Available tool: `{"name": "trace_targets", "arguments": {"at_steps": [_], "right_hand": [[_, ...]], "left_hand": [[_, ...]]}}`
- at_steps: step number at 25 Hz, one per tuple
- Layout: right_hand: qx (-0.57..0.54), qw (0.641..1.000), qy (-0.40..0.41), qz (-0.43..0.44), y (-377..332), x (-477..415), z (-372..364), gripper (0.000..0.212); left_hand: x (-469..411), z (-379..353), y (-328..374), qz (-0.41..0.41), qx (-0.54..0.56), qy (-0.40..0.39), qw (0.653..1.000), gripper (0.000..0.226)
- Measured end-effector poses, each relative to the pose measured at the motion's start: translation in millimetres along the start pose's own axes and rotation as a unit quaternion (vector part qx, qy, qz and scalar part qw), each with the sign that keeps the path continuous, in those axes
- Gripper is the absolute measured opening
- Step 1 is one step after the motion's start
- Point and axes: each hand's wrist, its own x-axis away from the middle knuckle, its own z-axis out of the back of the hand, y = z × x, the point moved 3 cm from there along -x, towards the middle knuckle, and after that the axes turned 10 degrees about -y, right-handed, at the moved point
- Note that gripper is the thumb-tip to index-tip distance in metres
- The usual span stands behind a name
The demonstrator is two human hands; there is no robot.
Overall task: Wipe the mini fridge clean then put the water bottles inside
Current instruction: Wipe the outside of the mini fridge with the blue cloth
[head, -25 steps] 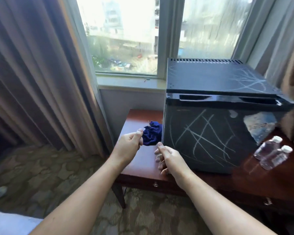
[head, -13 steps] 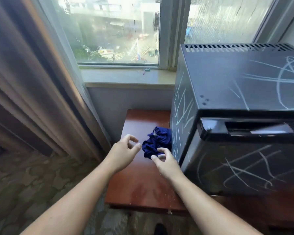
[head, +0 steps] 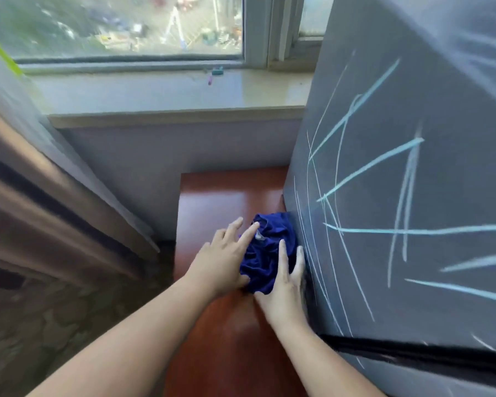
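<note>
A crumpled dark blue cloth (head: 265, 253) lies on the reddish wooden table (head: 212, 202), right against the left side of the black mini fridge (head: 413, 167). Pale chalk-like scribbles cover that fridge side. My left hand (head: 226, 259) rests on the cloth's left edge with fingers straight and spread. My right hand (head: 284, 285) touches the cloth's right side with straight fingers, squeezed between the cloth and the fridge wall. The water bottles are out of view.
A pale window sill (head: 169, 96) runs behind the table, with a small coloured object (head: 216, 71) on it. Brown curtains (head: 40, 196) hang at the left. Patterned carpet (head: 55, 325) lies below the table's left edge.
The view has moved in close and low beside the fridge. Both hands have reached forward from short of the cloth and now touch it on either side.
</note>
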Motion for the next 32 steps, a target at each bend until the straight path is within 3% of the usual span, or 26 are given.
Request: {"name": "trace_targets", "arguments": {"at_steps": [6, 8, 11, 13, 18, 23, 28, 32], "right_hand": [[0.094, 0.995, -0.011, -0.027, 16, -51, -12, 0.127], [0.078, 0.997, 0.026, -0.009, 21, -55, -16, 0.109], [0.011, 0.996, 0.088, 0.023, 23, -47, -13, 0.064], [-0.007, 0.994, 0.102, 0.028, 13, -33, -6, 0.04], [-0.073, 0.987, 0.118, 0.086, -65, 22, 41, 0.022], [-0.132, 0.953, 0.201, 0.186, -191, 76, 134, 0.027], [-0.119, 0.906, 0.288, 0.286, -284, 172, 255, 0.031], [-0.06, 0.868, 0.323, 0.372, -294, 265, 358, 0.028]], "left_hand": [[-63, -37, -9, -0.06, -0.097, -0.069, 0.991, 0.13], [-66, -55, -12, -0.076, -0.077, -0.062, 0.992, 0.112], [-53, -57, -19, -0.097, 0.017, -0.026, 0.995, 0.065], [-33, -45, -26, -0.097, 0.008, -0.013, 0.995, 0.054], [33, 41, -33, -0.09, 0.055, 0.071, 0.992, 0.053], [95, 183, -15, -0.096, 0.131, 0.147, 0.976, 0.056], [167, 316, 42, -0.25, 0.265, 0.274, 0.89, 0.044], [215, 396, 110, -0.35, 0.267, 0.382, 0.813, 0.052]]}}
